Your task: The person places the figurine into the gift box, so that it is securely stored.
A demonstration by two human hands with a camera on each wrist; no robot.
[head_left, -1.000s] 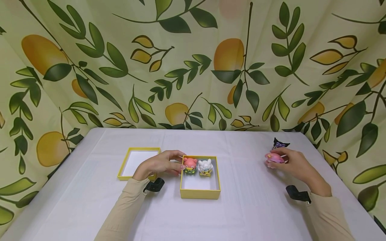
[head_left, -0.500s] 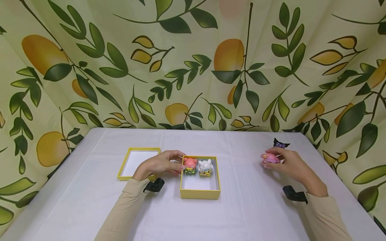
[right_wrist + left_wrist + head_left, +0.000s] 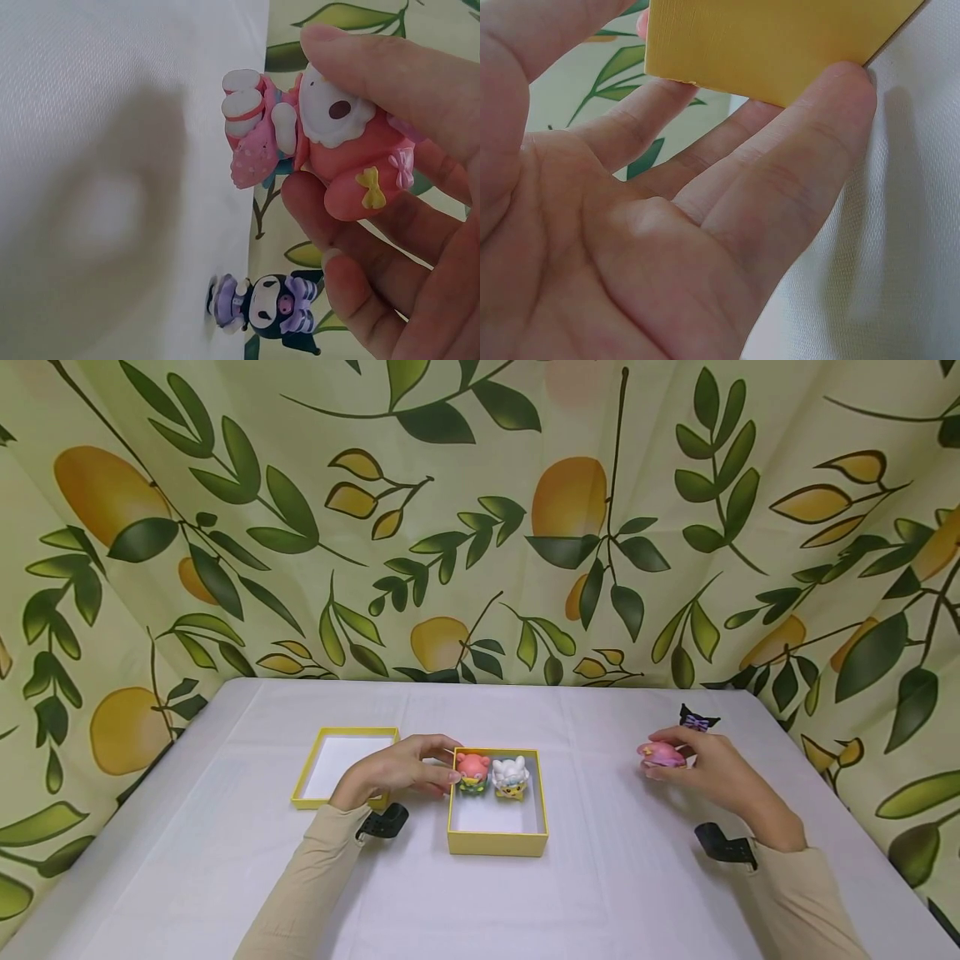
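Note:
In the head view my left hand [image 3: 397, 768] holds the left side of an open yellow box [image 3: 498, 844], thumb at the rim. Its fingers spread around the box's corner in the left wrist view. Inside the box, toward the back, sit a coral-pink figurine [image 3: 473, 772] and a white figurine with a yellow base [image 3: 511, 777]. My right hand [image 3: 720, 772] pinches a pink hooded figurine [image 3: 352, 161] between thumb and fingers, above the table at the right. Behind that hand stands a black-and-purple figurine [image 3: 266, 304], partly hidden in the head view.
A yellow-rimmed box lid [image 3: 306, 777] with a white inside lies left of the box, partly behind my left hand. A white cloth [image 3: 600, 893] covers the table. A curtain with leaves and fruit [image 3: 480, 527] hangs behind the table's far edge.
My right hand has moved a little left with the pink hooded figurine, uncovering slightly more of the space beside the black-and-purple one. The left hand and box stay put.

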